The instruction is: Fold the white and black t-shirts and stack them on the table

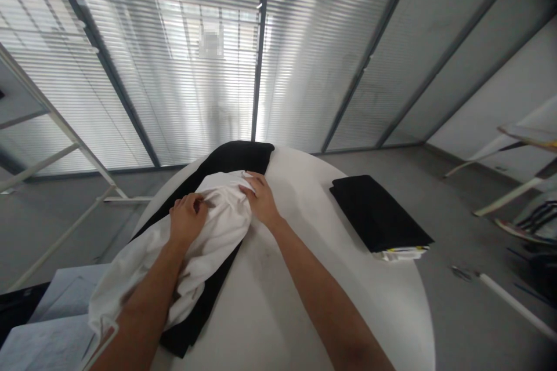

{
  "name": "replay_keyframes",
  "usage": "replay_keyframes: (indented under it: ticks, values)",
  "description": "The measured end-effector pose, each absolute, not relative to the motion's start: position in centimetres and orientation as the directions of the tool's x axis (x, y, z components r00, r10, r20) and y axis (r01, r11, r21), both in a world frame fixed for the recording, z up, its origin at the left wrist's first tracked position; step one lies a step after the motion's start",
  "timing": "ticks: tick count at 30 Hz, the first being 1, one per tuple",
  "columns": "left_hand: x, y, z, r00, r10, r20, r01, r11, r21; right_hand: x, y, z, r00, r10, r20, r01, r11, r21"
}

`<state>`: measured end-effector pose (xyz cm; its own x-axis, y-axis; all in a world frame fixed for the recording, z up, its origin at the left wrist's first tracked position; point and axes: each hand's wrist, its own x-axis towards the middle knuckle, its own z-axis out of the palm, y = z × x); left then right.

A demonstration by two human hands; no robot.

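A crumpled white cloth garment (221, 243) lies over a long black folded cloth (237, 156) on the left part of a round white table (300, 290). My left hand (188, 217) is closed on the white garment near its middle, fingers curled into the fabric. At the garment's far end, my right hand (260, 197) pinches the edge between thumb and fingers. The garment's near end trails toward my left forearm, which hides part of it. Which part of the garment each hand grips cannot be made out.
A folded black stack (376, 214) with white and yellow layers underneath rests at the table's right edge. A white metal frame (82, 151) stands at left, beside pale sheets (56, 324). Glass partitions with blinds (209, 81) rise behind the table. Furniture (513, 168) stands at right.
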<state>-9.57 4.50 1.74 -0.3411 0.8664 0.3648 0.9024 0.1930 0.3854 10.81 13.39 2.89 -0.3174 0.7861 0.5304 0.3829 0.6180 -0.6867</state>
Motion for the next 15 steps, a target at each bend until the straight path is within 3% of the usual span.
replay_keyframes:
  ticks: [3,5,7,11,15]
  values:
    - [-9.2,4.5,1.8,-0.306,0.885,0.352,0.907,0.159,0.390,10.7,14.4,2.0,-0.197,0.891,0.409,0.505,0.450,-0.736]
    - [-9.0,4.5,1.7,-0.296,0.897,0.327,0.909,0.160,0.385,10.9,14.3,1.4,-0.088,0.947,0.309,0.663,0.287,-0.691]
    - [-8.8,4.6,1.5,-0.287,0.907,0.309,0.914,0.163,0.372,11.0,13.6,1.3,0.002,0.949,0.316,0.773,0.199,-0.603]
    - [-8.9,4.8,1.1,-0.298,0.908,0.294,0.918,0.189,0.349,10.3,11.7,2.4,-0.108,0.877,0.467,0.844,0.329,-0.424]
    - [-8.7,4.9,1.1,-0.253,0.944,0.213,0.951,0.202,0.232,8.9,10.7,2.2,-0.269,0.875,0.403,0.847,0.414,-0.333]
